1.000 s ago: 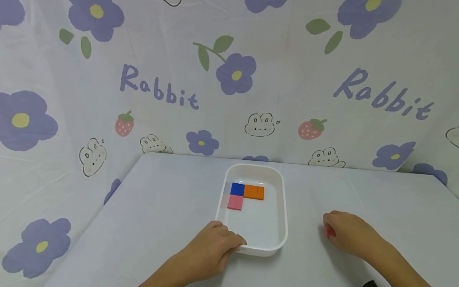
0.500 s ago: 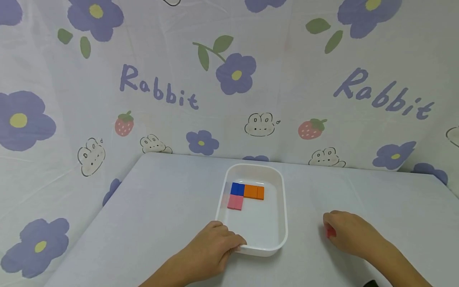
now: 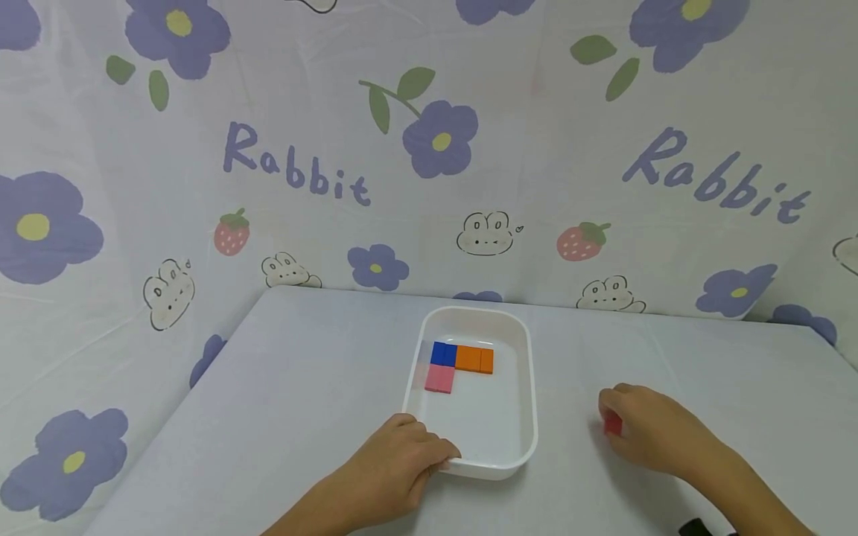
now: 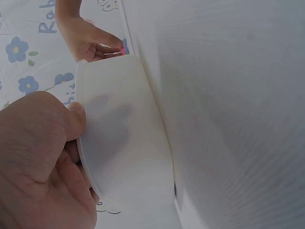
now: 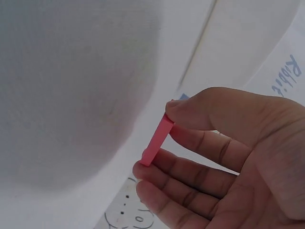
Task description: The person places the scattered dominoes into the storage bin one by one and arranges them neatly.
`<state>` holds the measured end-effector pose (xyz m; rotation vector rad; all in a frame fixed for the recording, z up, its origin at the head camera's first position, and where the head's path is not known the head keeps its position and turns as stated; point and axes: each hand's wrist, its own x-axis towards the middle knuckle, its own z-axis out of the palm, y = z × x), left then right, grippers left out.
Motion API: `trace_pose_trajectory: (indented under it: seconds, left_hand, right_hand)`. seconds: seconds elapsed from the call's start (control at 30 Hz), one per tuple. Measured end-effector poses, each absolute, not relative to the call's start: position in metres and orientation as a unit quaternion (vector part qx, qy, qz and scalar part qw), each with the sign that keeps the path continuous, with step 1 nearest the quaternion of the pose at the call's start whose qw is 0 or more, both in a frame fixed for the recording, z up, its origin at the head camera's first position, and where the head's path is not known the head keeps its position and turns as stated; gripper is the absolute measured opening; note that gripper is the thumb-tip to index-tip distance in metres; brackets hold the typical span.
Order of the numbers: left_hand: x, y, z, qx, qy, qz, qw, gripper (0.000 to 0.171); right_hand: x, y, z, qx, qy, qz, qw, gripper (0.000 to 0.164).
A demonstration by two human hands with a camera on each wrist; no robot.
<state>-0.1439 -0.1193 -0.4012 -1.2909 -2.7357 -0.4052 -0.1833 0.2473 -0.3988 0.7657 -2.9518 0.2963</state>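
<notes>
A white plastic tray [image 3: 526,402] stands on the table, its near left corner gripped by my left hand [image 3: 400,465]. In the left wrist view that hand [image 4: 45,152] has its thumb and fingers round the rim. Flat blocks lie together inside the tray: a blue pair [image 3: 444,353], an orange pair [image 3: 474,359] and a pink pair [image 3: 439,378]. Off to the tray's right, my right hand [image 3: 657,432] pinches a small pinkish-red block [image 5: 157,140] between thumb and fingertips, low over the table. The palm side faces the right wrist camera.
A white cloth covers the table [image 3: 302,357]. Behind it hangs a patterned cloth [image 3: 523,149] with flowers, rabbits and lettering. A small black object [image 3: 694,528] shows at the bottom edge, beside the right forearm; I cannot tell what it is.
My right hand has shifted slightly left and away from me, the block still pinched in it. The left hand, the tray and the blocks inside look unmoved.
</notes>
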Motion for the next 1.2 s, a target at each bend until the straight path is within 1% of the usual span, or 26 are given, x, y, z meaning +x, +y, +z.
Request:
trace_pose_trajectory:
  seconds: [0.2, 0.63, 1.03, 1.2]
  left_hand:
    - [-0.143, -0.119, -0.401, -0.42, -0.897, -0.134, 0.039, 0.018]
    - [-0.144, -0.12, -0.403, -0.428, -0.892, -0.133, 0.059, 0.017]
    - [-0.143, -0.121, -0.403, -0.432, -0.889, -0.136, 0.071, 0.016]
    - [-0.142, -0.121, -0.404, -0.433, -0.888, -0.135, 0.075, 0.016]
  right_hand:
    - [-0.182, 0.242, -0.393, 0.264, -0.956, 0.113, 0.059, 0.03]
    - [-0.181, 0.225, -0.378, 0.292, -0.94, 0.136, 0.115, 0.026]
    - [-0.18, 0.197, -0.362, 0.304, -0.932, 0.137, 0.141, 0.023]
    - [-0.182, 0.187, -0.358, 0.305, -0.932, 0.14, 0.137, 0.022]
